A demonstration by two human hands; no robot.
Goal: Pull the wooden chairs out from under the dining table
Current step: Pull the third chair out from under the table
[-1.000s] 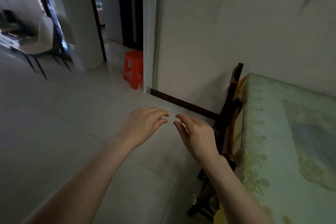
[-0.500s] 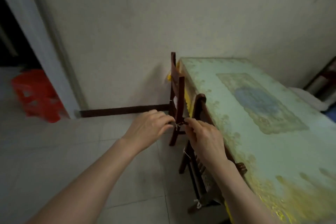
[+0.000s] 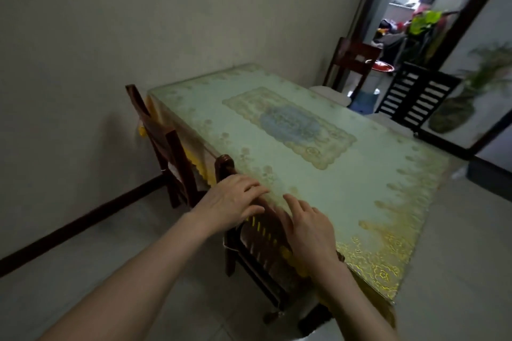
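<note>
Since half a second ago the view has swung rightward along the table, and both hands have shifted from the gap between the two chairs onto the top rail of the nearer one. Now the left hand [image 3: 231, 203] lies palm down over that rail with its fingers draped forward and loosely curled, touching the wood though not clearly closed around it; the right hand [image 3: 310, 230] sits just beside it, fingers spread and extended, resting on the same rail where it meets the table edge. Directly beneath both hands stands the near wooden chair [image 3: 257, 252], its slatted back pressed against the dining table [image 3: 360, 174] and its seat tucked under the top. Left of the left hand and a little farther off, a second wooden chair [image 3: 163, 144] is also pushed in, at the table's short end near the wall [image 3: 138, 22]. Beyond the fingertips stretches the patterned green and yellow tablecloth [image 3: 291, 122]; no readable writing or brand shows on it. Well past the hands, at the far end, a third chair [image 3: 352, 61] stands before a bright doorway [image 3: 415, 8].
</note>
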